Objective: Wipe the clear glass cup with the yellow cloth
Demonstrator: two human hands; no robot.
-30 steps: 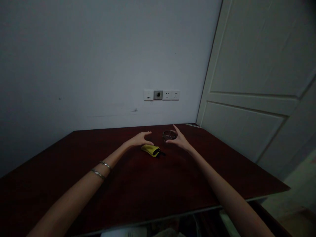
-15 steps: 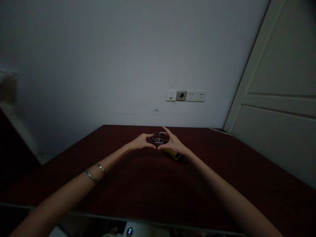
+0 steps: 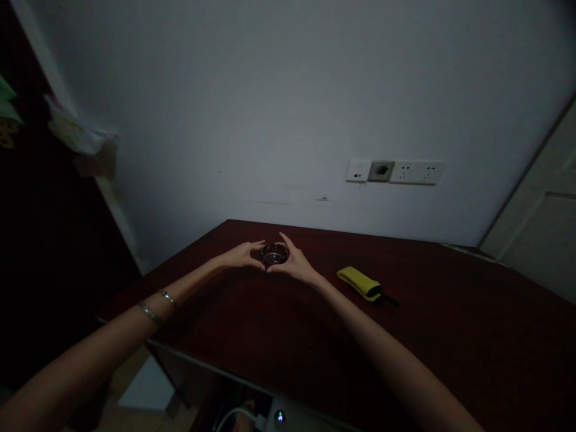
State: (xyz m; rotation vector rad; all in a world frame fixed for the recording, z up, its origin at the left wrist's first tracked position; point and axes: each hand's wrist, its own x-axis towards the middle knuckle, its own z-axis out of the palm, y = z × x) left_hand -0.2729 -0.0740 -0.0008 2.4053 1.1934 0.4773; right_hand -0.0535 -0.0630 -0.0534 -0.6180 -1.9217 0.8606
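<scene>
A small round dark-glass ashtray is at the far part of the dark red tabletop. My left hand grips its left side, with thumb and fingers curved along the rim. On the other side, my right hand holds it between the thumb in front and fingers behind. Whether the base touches the tabletop, I cannot tell. A yellow pouch lies to the right of my right hand, with something thin and black sticking out of its near end.
The dark red table meets a pale wall with a row of sockets. A panelled door is at the right. Below the front edge are a cable and a white device with a small light.
Both hands have moved left along the table with the ashtray, away from the yellow pouch, which now shows fully. My view has turned left and tilted.
</scene>
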